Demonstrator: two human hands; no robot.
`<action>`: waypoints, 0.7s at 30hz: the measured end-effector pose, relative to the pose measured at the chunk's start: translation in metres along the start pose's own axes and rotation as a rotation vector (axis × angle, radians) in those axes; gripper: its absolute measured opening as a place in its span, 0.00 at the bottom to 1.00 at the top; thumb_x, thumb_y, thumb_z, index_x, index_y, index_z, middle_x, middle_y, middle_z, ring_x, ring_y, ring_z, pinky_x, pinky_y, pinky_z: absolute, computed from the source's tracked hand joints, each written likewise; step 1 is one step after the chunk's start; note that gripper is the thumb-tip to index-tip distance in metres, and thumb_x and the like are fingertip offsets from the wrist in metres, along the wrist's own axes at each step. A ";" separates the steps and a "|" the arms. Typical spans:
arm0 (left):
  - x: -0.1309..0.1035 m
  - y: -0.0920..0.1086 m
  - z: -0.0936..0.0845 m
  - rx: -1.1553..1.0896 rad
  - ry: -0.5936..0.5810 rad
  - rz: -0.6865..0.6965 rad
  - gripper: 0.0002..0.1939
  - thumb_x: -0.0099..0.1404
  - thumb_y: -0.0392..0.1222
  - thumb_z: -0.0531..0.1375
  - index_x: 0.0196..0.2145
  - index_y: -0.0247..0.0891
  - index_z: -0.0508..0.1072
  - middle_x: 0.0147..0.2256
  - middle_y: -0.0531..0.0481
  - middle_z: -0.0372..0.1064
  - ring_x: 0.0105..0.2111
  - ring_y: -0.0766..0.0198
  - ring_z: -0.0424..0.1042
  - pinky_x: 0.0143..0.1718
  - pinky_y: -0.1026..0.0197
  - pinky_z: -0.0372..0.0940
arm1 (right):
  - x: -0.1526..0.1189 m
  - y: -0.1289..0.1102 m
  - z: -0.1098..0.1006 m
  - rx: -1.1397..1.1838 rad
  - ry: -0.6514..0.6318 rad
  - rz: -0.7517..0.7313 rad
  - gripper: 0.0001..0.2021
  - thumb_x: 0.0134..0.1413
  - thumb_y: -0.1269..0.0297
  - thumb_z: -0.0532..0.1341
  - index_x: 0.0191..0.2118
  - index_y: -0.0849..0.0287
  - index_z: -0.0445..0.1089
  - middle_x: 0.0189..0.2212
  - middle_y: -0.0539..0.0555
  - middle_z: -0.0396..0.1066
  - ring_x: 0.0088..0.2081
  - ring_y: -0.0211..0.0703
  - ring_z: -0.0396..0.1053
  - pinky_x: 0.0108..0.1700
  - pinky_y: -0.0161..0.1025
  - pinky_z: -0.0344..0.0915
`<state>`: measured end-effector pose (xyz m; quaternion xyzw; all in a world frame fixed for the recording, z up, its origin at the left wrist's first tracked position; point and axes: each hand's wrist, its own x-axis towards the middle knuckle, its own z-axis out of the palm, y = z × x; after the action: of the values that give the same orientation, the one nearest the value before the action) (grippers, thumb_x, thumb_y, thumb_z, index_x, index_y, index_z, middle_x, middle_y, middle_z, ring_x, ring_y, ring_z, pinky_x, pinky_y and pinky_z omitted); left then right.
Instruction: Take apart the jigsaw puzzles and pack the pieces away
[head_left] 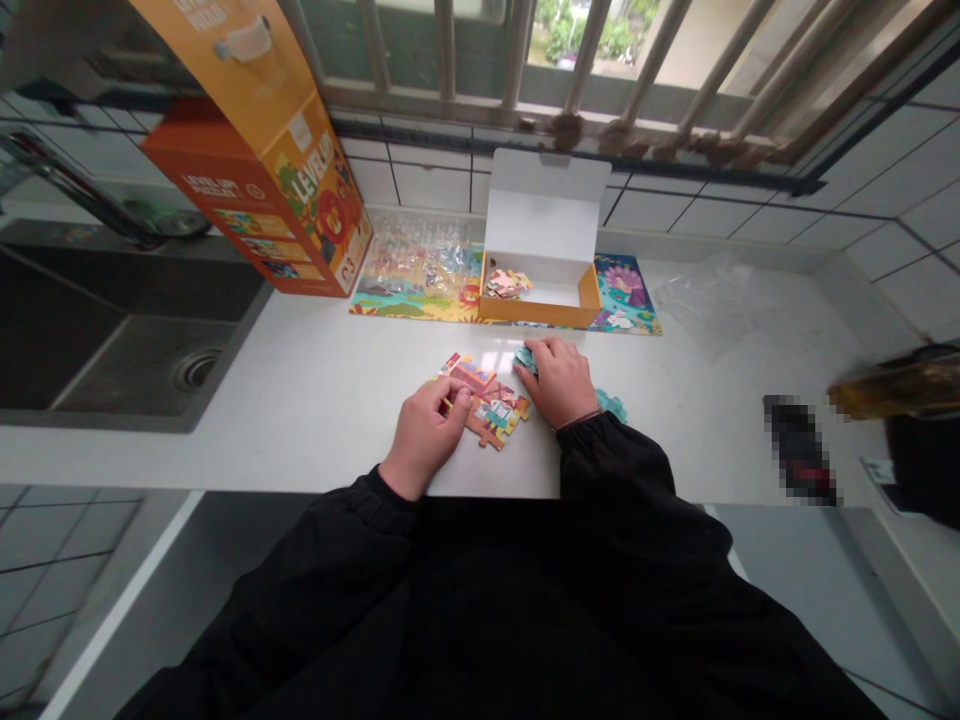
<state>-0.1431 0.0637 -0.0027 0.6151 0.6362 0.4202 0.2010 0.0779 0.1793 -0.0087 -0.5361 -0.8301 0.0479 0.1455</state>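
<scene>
A partly joined jigsaw puzzle [496, 412] in red, yellow and brown lies on the white countertop in front of me. At its left edge is my left hand [427, 430], thumb and forefinger closed together, with a bit of yellow puzzle piece [448, 404] showing between them. On the puzzle's right side, my right hand [561, 382] is closed on a teal puzzle piece [525, 357], its fingertips covering part of it. More teal pieces [612, 404] lie beside my right wrist, partly hidden by it.
Behind the puzzle stands an open orange box [540, 312] with loose pieces [508, 284], on a colourful picture sheet [409, 306]. Clear plastic packaging [420, 250] lies left of it. A tall orange puzzle box [300, 200] borders the sink [142, 370]. At right is a pixelated dark object [801, 450].
</scene>
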 end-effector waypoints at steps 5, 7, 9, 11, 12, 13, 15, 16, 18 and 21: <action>0.005 -0.005 -0.003 0.253 0.132 0.060 0.09 0.75 0.43 0.58 0.45 0.40 0.78 0.46 0.42 0.78 0.51 0.48 0.75 0.58 0.46 0.68 | -0.001 -0.001 -0.001 0.029 0.097 -0.022 0.25 0.74 0.52 0.61 0.68 0.59 0.70 0.63 0.68 0.71 0.61 0.65 0.66 0.59 0.57 0.63; 0.005 -0.005 -0.003 0.394 0.135 0.013 0.13 0.73 0.44 0.60 0.52 0.38 0.77 0.52 0.38 0.76 0.56 0.43 0.73 0.61 0.42 0.67 | -0.005 -0.004 -0.004 0.065 0.179 -0.066 0.24 0.75 0.51 0.60 0.67 0.60 0.71 0.64 0.69 0.70 0.63 0.65 0.65 0.62 0.57 0.62; 0.003 -0.004 -0.002 0.512 0.116 -0.043 0.19 0.74 0.47 0.62 0.57 0.36 0.76 0.57 0.34 0.74 0.59 0.38 0.71 0.60 0.39 0.66 | -0.012 -0.011 -0.007 0.097 0.207 -0.152 0.22 0.77 0.51 0.58 0.64 0.59 0.73 0.61 0.67 0.73 0.62 0.63 0.66 0.63 0.56 0.61; 0.000 -0.002 -0.001 0.590 0.091 -0.074 0.21 0.74 0.50 0.62 0.59 0.36 0.75 0.60 0.33 0.73 0.60 0.36 0.70 0.59 0.38 0.66 | -0.024 -0.021 -0.008 0.112 0.151 -0.251 0.21 0.77 0.49 0.57 0.61 0.58 0.75 0.56 0.64 0.77 0.58 0.60 0.69 0.61 0.55 0.62; -0.001 -0.001 0.000 0.614 0.081 -0.078 0.22 0.74 0.50 0.62 0.59 0.36 0.75 0.60 0.33 0.72 0.60 0.35 0.69 0.58 0.38 0.66 | -0.031 -0.027 -0.008 0.112 0.105 -0.287 0.22 0.77 0.47 0.58 0.60 0.58 0.75 0.55 0.64 0.78 0.57 0.60 0.70 0.60 0.54 0.63; -0.002 0.000 0.001 0.628 0.074 -0.079 0.21 0.74 0.50 0.62 0.59 0.36 0.75 0.60 0.33 0.73 0.60 0.35 0.70 0.58 0.38 0.66 | -0.039 -0.033 -0.008 0.109 0.059 -0.307 0.23 0.76 0.46 0.59 0.61 0.57 0.75 0.55 0.64 0.78 0.56 0.60 0.70 0.58 0.54 0.63; -0.003 0.001 0.001 0.636 0.072 -0.080 0.20 0.74 0.49 0.63 0.58 0.37 0.75 0.59 0.34 0.73 0.59 0.37 0.70 0.58 0.38 0.66 | -0.052 -0.043 -0.006 0.099 -0.007 -0.307 0.27 0.72 0.43 0.63 0.64 0.57 0.73 0.58 0.64 0.76 0.57 0.61 0.69 0.57 0.55 0.64; -0.003 0.001 0.001 0.632 0.071 -0.079 0.19 0.74 0.49 0.63 0.57 0.37 0.75 0.59 0.34 0.73 0.59 0.37 0.70 0.58 0.39 0.66 | -0.058 -0.046 -0.006 0.096 -0.025 -0.302 0.29 0.71 0.42 0.64 0.65 0.57 0.72 0.60 0.65 0.75 0.58 0.62 0.69 0.57 0.55 0.64; -0.002 0.001 0.001 0.614 0.071 -0.081 0.16 0.74 0.48 0.63 0.54 0.38 0.75 0.58 0.35 0.74 0.58 0.39 0.71 0.58 0.39 0.66 | -0.065 -0.050 -0.004 0.101 -0.041 -0.296 0.30 0.69 0.42 0.66 0.66 0.55 0.72 0.63 0.64 0.73 0.60 0.63 0.68 0.58 0.56 0.63; 0.001 -0.003 -0.001 0.567 0.079 -0.092 0.13 0.72 0.47 0.64 0.50 0.40 0.75 0.55 0.37 0.75 0.57 0.39 0.72 0.57 0.39 0.66 | -0.069 -0.050 -0.003 0.124 -0.045 -0.293 0.30 0.68 0.41 0.67 0.67 0.53 0.71 0.64 0.63 0.72 0.60 0.62 0.68 0.60 0.56 0.62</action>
<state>-0.1458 0.0649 -0.0041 0.6006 0.7626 0.2398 0.0150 0.0617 0.0958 -0.0072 -0.3979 -0.8980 0.0893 0.1654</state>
